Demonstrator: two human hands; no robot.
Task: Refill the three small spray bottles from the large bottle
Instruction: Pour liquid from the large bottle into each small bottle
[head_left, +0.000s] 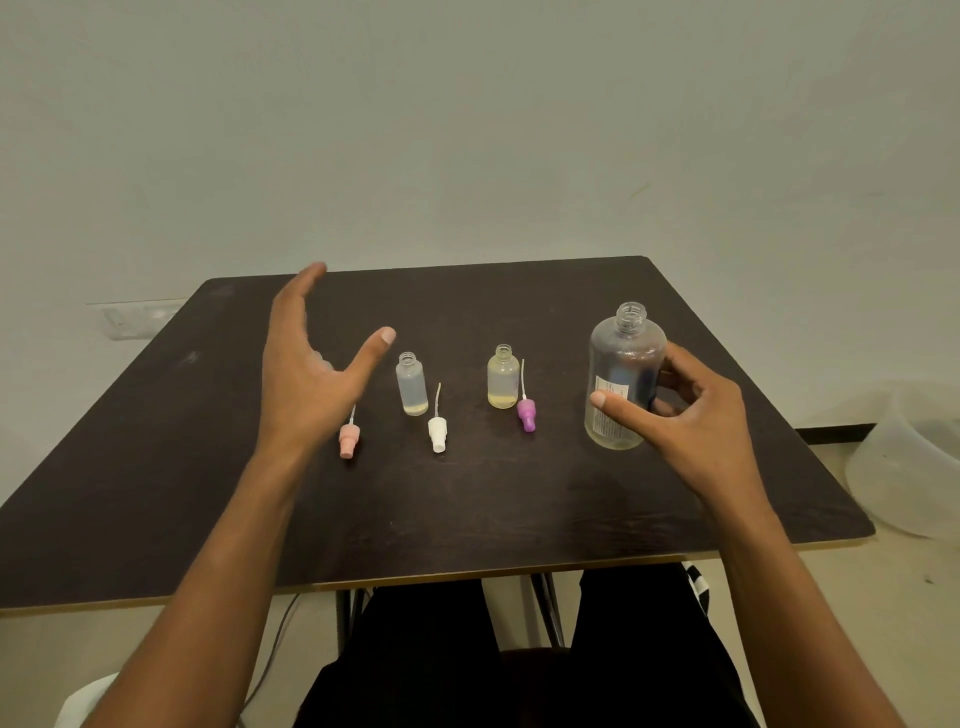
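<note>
Right hand (691, 415) half-curled round large clear uncapped bottle (626, 379) at table's right, not clamped. Left hand (306, 374) spread, empty, hiding third small bottle. Two small clear bottles (412, 384) mid-table, open. Judged: pre-pour; next, firm grip, lift.

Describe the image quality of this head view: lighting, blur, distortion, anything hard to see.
Head view: dim, even light with soft shadows on the dark table; wide-angle bending bows the table's edges; the left hand hides the third small bottle; the large bottle, by the right hand, is clear with a faint sheen, its liquid level hard to read.
</note>
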